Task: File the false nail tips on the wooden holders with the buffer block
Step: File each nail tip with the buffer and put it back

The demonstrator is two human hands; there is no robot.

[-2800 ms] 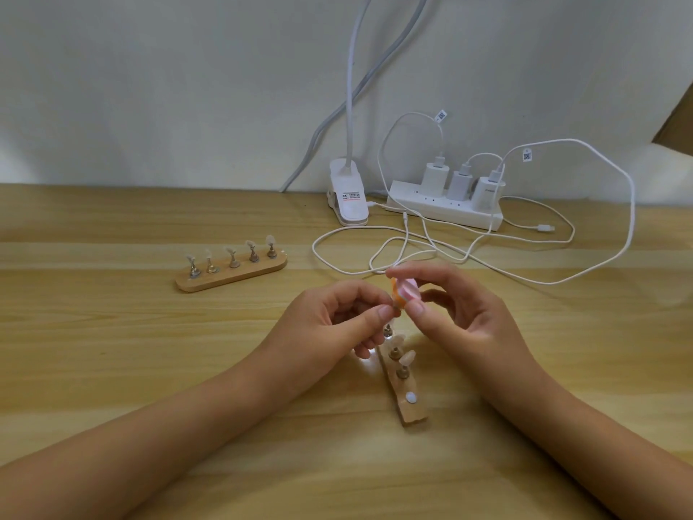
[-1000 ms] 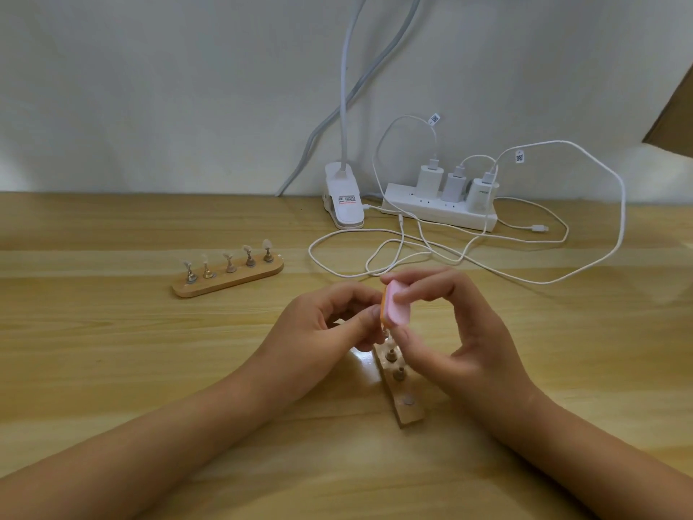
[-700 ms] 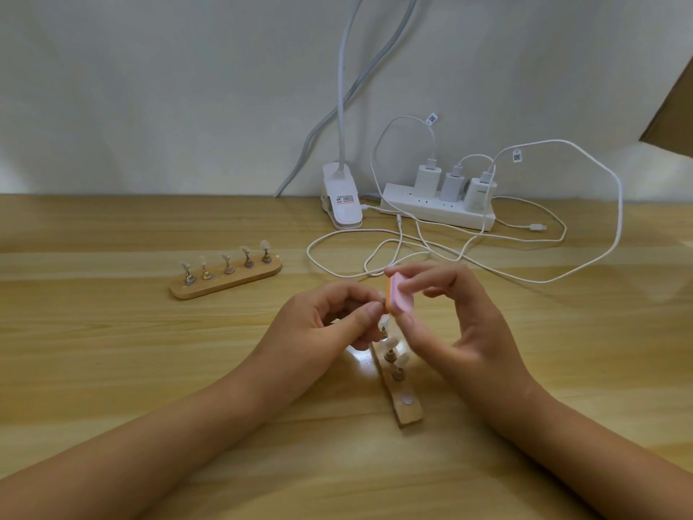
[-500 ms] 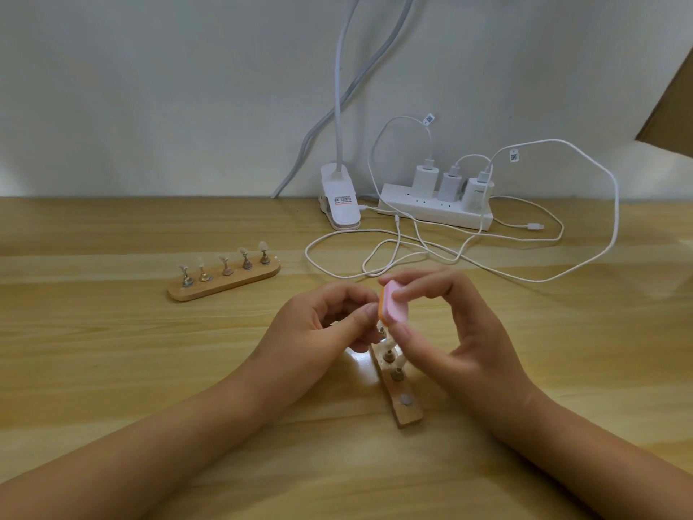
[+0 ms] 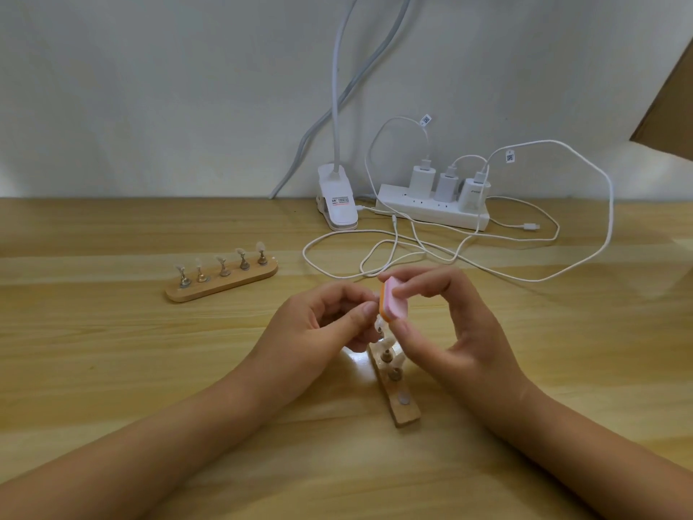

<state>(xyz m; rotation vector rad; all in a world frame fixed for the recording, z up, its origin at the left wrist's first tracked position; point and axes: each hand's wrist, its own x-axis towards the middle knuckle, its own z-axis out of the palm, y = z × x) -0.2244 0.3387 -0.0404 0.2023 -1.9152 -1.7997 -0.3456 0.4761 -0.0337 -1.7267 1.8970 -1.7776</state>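
Pink on its broad face and orange along one edge, the buffer block (image 5: 393, 304) is sitting pinched in our right hand (image 5: 453, 332), forefinger pressing on its upper corner and thumb (image 5: 407, 332) closing under its lower end. We are holding it upright, the orange edge turned toward our left hand (image 5: 318, 332).

Our left hand is curling shut just beside the block, thumb and forefinger meeting on a small pale false nail tip (image 5: 376, 296) right at the block's orange edge. Whether tip and block are actually touching we cannot tell; the tip is mostly hidden behind the fingers.

Directly below and between our two hands, the near wooden holder (image 5: 399, 403) is lying on the wooden table (image 5: 112, 369), its long side running away from us. Two brass pegs with pale tips are showing on it under our right thumb, a white dot is marking its near end, and its far end is disappearing beneath our fingers.

Well away to the left of our left hand and farther from us, the second wooden holder (image 5: 221, 281) is resting flat, carrying five upright nail tips (image 5: 240, 253) in a row.

Beyond our right hand, white cables (image 5: 412, 253) are looping across the table toward a white power strip (image 5: 431, 213) carrying three chargers, with a white lamp clip (image 5: 339, 204) beside it against the wall.
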